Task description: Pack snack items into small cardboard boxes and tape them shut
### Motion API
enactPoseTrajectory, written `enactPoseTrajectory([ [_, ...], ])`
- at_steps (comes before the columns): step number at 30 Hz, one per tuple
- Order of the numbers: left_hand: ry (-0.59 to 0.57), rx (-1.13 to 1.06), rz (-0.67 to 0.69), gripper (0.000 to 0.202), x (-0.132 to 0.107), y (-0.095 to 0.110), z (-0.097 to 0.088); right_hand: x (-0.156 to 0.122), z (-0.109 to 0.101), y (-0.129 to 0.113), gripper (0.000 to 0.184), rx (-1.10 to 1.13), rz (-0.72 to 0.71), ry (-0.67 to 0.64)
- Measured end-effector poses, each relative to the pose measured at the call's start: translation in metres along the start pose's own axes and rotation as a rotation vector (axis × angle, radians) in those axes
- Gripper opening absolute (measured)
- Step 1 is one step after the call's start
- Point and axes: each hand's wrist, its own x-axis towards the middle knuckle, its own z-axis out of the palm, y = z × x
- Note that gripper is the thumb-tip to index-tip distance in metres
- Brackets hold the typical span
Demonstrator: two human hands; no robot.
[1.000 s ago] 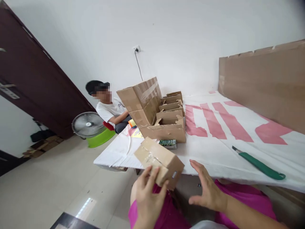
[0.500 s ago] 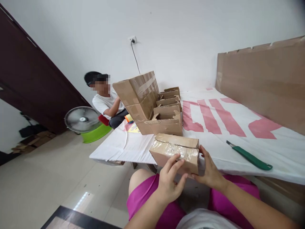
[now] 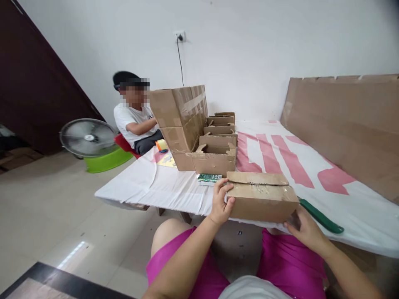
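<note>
A long brown cardboard box, with clear tape over the slit along its top, is held level at the table's front edge. My left hand is closed on its left end, fingertips on the top and thumb on the front side. At the lower right corner, my right hand grips the other end; some of its fingers are hidden behind the box. Just right of the box lies a green utility knife, its blade end hidden. A small green and white packet lies left of my left hand.
Open cardboard boxes stand in a row beside stacked closed boxes. A tall cardboard panel borders the table's right side. Across the table sits another person, near a fan.
The box has moved right and turned, and my hands have spread to its two ends. My left hand has left its front face. The green and white packet now shows. The view has shifted.
</note>
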Motion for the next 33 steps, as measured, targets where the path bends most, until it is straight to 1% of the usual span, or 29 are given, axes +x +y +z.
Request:
enactPoseTrajectory([
  [1,0.032,-0.008,-0.006,0.042,-0.006,-0.001,0.005,-0.001,-0.006,0.006,0.049,-0.051,-0.034,0.025],
  [2,0.04,-0.009,-0.009,0.044,-0.011,-0.001,0.008,-0.001,-0.013,0.012,0.044,-0.105,-0.052,0.057],
  [4,-0.002,-0.003,-0.005,0.045,-0.016,-0.002,0.007,-0.001,-0.029,0.027,0.038,-0.236,-0.013,0.114],
  [6,-0.054,0.006,0.01,0.045,-0.016,-0.002,0.003,-0.001,-0.041,0.042,0.041,-0.371,0.094,0.09],
  [8,-0.073,0.004,0.024,0.045,-0.015,-0.002,0.0,-0.002,-0.048,0.054,0.045,-0.464,0.179,0.019],
  [10,-0.061,-0.008,0.02,0.044,-0.014,-0.002,-0.001,0.002,-0.052,0.059,0.045,-0.492,0.202,-0.021],
  [12,-0.049,-0.019,0.016,0.045,-0.014,-0.001,0.0,0.012,-0.058,0.054,0.042,-0.477,0.2,0.019],
  [14,-0.053,-0.022,0.021,0.046,-0.015,-0.001,0.002,0.03,-0.071,0.037,0.041,-0.449,0.226,0.104],
  [16,-0.054,-0.029,0.028,0.047,-0.015,-0.002,0.003,0.054,-0.089,0.008,0.042,-0.415,0.245,0.182],
  [17,-0.05,-0.034,0.03,0.048,-0.015,-0.002,0.003,0.067,-0.098,-0.01,0.043,-0.386,0.221,0.199],
  [18,-0.044,-0.039,0.033,0.048,-0.014,-0.003,0.003,0.079,-0.107,-0.031,0.042,-0.365,0.15,0.195],
  [20,-0.032,-0.046,0.042,0.048,-0.014,-0.003,0.003,0.102,-0.116,-0.074,0.038,-0.345,-0.058,0.154],
  [21,-0.031,-0.046,0.047,0.048,-0.013,-0.004,0.003,0.111,-0.118,-0.096,0.035,-0.338,-0.176,0.091],
  [23,-0.029,-0.043,0.06,0.049,-0.013,-0.005,0.003,0.124,-0.112,-0.135,0.033,-0.36,-0.367,-0.049],
  [25,-0.028,-0.037,0.067,0.049,-0.013,-0.005,0.003,0.133,-0.101,-0.162,0.033,-0.421,-0.487,-0.135],
  [26,-0.026,-0.036,0.067,0.049,-0.013,-0.005,0.004,0.135,-0.096,-0.171,0.033,-0.457,-0.528,-0.165],
  [28,-0.024,-0.038,0.062,0.048,-0.013,-0.006,0.004,0.138,-0.089,-0.178,0.034,-0.529,-0.583,-0.21],
  [30,-0.022,-0.044,0.056,0.048,-0.013,-0.007,0.004,0.137,-0.089,-0.173,0.034,-0.595,-0.591,-0.227],
  [33,-0.024,-0.049,0.043,0.046,-0.014,-0.007,0.005,0.13,-0.103,-0.155,0.037,-0.669,-0.523,-0.236],
])
